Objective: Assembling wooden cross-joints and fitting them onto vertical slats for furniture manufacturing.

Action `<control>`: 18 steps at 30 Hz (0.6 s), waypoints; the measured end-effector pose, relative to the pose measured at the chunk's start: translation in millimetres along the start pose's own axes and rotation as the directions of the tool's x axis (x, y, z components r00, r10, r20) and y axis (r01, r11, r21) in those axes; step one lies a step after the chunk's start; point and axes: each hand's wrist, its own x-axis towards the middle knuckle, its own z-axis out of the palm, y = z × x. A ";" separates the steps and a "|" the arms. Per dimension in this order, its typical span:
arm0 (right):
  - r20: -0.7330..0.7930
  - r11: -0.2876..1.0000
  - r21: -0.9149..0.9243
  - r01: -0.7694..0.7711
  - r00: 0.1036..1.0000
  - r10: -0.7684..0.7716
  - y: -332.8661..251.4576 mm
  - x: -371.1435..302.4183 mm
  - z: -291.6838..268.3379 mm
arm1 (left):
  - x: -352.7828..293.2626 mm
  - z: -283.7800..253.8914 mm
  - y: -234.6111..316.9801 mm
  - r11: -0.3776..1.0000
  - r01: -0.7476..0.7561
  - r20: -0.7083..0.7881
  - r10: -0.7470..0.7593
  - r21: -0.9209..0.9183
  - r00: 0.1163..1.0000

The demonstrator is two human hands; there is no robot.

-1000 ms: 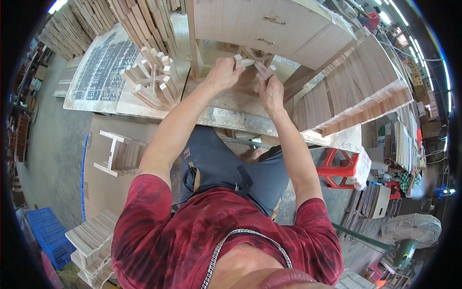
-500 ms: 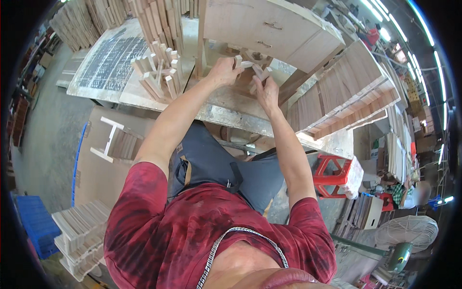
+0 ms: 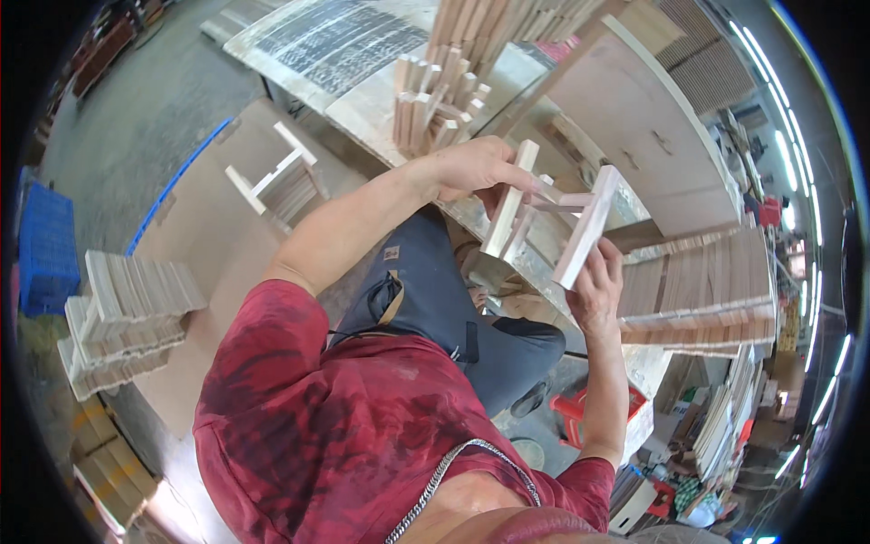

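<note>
Between my hands, above the near edge of the workbench [image 3: 358, 122], is an H-shaped wooden frame [image 3: 587, 227] of two pale bars joined by a crosspiece. My left hand [image 3: 476, 170] is closed round the left bar near its upper part, with fingers reaching toward the crosspiece. My right hand [image 3: 596, 283] grips the lower end of the right bar, its thumb and fingers on either side. Just beyond my left hand, a cluster of upright wooden sticks [image 3: 437, 100] stands on the bench.
A pale wooden cabinet [image 3: 652, 118] stands at the bench's back right, beside stacked boards [image 3: 698, 286]. To the left, similar joined pieces [image 3: 283, 177] lie on a brown sheet [image 3: 208, 218], near stacked parts [image 3: 136, 308] and a blue crate [image 3: 47, 245]. A red stool [image 3: 569, 412] sits right.
My hands have drawn back from the cabinet opening toward me, bringing the H-shaped frame out over the bench edge. My view and body have turned left.
</note>
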 end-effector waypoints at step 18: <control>0.203 0.402 0.860 -0.315 0.933 0.297 72.8 270.4 87.2 | -12.7 -136.6 -100.0 0.651 0.274 -0.663 0.477 0.708 0.577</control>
